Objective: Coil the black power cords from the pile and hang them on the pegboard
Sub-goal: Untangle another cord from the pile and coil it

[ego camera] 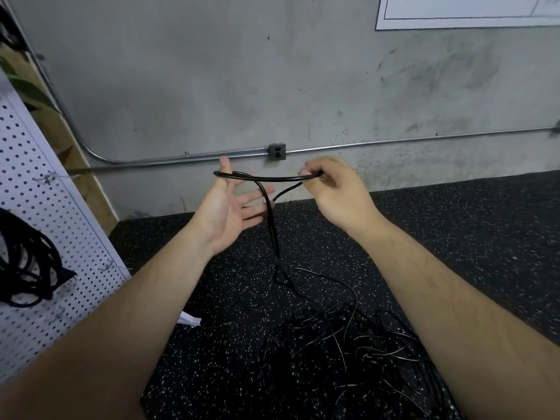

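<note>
Black power cord runs from the thumb of the left grip, fingers spread and released, to the right grip, which pinches it. Its tail drops to the tangled pile on the floor, right of the pegboard.

A black rubber floor flecked with white is carrying everything here, and it is running back to meet the grey concrete wall. A tangled pile of black power cords is lying directly on it in the near right part, with one cord rising out of the pile and off the floor. A small white scrap is lying on the floor left of the pile, near the foot of the white pegboard.
</note>
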Available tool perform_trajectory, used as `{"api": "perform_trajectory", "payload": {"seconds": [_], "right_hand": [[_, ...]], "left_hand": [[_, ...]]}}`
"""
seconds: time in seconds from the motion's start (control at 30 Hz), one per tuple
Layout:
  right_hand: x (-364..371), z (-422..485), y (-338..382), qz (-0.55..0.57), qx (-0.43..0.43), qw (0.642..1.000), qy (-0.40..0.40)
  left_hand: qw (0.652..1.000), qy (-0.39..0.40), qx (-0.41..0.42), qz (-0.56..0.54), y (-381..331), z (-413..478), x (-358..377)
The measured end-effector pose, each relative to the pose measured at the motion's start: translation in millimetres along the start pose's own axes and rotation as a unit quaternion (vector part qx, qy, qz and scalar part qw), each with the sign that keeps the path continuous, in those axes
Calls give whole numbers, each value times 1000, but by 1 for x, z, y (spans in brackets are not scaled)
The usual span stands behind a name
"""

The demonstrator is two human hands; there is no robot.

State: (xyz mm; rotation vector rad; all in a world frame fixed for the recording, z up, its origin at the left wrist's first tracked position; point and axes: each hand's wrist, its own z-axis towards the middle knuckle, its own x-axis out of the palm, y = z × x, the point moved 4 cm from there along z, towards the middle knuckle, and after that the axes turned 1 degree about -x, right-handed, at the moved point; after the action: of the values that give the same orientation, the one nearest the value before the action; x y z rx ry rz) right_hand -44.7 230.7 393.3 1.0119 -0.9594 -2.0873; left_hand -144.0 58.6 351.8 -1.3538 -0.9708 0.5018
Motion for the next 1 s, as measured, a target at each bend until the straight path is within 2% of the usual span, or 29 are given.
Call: {"api": "perform_trajectory", "payload": {"seconds": [0.1, 0.17, 0.27, 0.4, 0.47, 0.53, 0.6, 0.67, 0.7, 0.73, 0.77, 0.8, 0.83, 0.87, 0.9, 0.93, 1.0], "right_hand": [[-1, -1, 6, 72, 26, 997, -20], [-6, -2, 11, 120, 40, 991, -47], [-17, 1, 19, 181, 60, 977, -98], [-23, 3, 26, 195, 113, 968, -110], [-19, 4, 27, 236, 152, 955, -92], [-14, 5, 29, 288, 186, 936, -76], [-11, 7, 28, 371, 182, 907, -73], [-9, 3, 13, 383, 195, 899, -85], [-9, -3, 3, 316, 211, 921, -79], [-6, -9, -9, 197, 217, 955, -42], [2, -18, -19, 77, 211, 973, 48], [16, -28, -26, 1, 201, 963, 182], [32, -42, -33, -26, 205, 924, 323], [45, -56, -37, -8, 220, 878, 425], [54, -65, -38, 19, 228, 849, 476], [60, -68, -35, 42, 222, 847, 481], [62, -61, -29, 99, 204, 871, 436]], "left_hand": [[996, 4, -6, 87, 7, -3, 6], [984, -31, 16, 172, 10, -2, 4], [940, -70, 9, 334, 15, -2, 0], [896, -36, -28, 441, 33, -1, 3], [888, 32, -71, 453, 43, -3, 9], [882, 140, -122, 434, 54, -9, 20], [884, 194, -125, 407, 58, -16, 30], [938, 161, -113, 283, 53, -16, 38], [967, 141, -114, 180, 47, -14, 42], [983, 125, -112, 74, 41, -12, 45], [988, 112, -106, -20, 33, -9, 47], [986, 102, -94, -95, 25, -6, 47], [981, 94, -78, -149, 17, -4, 45], [976, 89, -63, -189, 11, -2, 44], [971, 84, -51, -217, 6, -3, 44], [967, 77, -44, -239, 3, -3, 43], [961, 53, -44, -267, 6, -2, 39]]}}
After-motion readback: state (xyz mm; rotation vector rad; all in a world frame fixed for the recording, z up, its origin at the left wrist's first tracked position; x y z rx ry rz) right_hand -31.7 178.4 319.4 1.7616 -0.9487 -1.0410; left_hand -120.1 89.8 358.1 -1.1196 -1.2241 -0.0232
